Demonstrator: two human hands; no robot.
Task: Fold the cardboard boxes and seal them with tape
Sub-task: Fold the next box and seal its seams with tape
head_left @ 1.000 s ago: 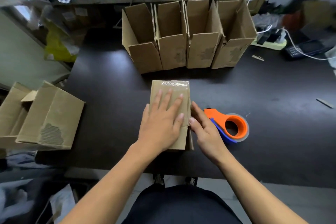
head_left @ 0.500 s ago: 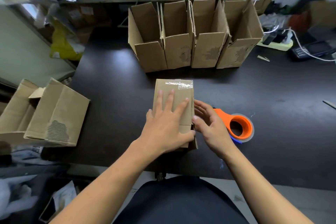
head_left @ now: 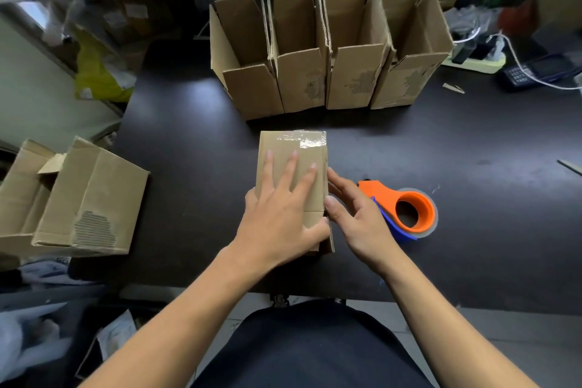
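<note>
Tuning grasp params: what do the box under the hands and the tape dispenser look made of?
Box: brown corrugated cardboard, matte; a glossy clear tape strip glints at its far end. Tape dispenser: likely molded plastic, smooth orange body with a blue part, judging by its uniform colour.

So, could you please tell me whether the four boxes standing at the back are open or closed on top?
Open: all four boxes have flaps standing upright, interiors visible.

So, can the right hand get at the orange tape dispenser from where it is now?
Probably yes. The right hand holds nothing, its fingers touching the side of the box, and the tape dispenser lies just beside it on the table with nothing between them.
</note>
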